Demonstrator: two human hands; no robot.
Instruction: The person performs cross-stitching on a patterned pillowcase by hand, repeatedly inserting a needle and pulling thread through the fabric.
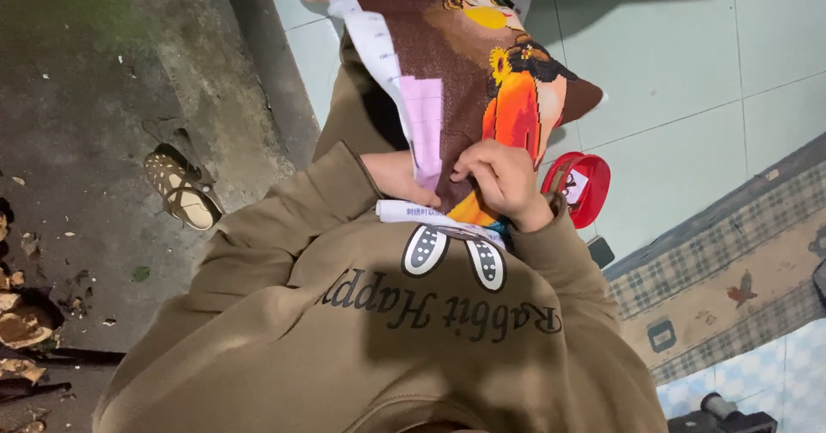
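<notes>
Stitching on the brown cross-stitch cloth with orange and yellow figures (pixel 482 63), held over the lap, is judged mostly filled; a pale lilac part remains bare. The right hand (pixel 503 179) is pinched closed on its lower edge, while the left hand (pixel 397 178) supports it from beneath, fingers hidden, so its grip cannot be told. A red round plastic container (pixel 589 188) is seen just beside the right hand.

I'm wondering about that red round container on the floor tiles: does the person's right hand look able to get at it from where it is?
Probably yes. The right hand rests on the stitched cloth, and the red container lies open just beside that wrist with nothing between them. The hand would have to let go of the cloth first.
</notes>
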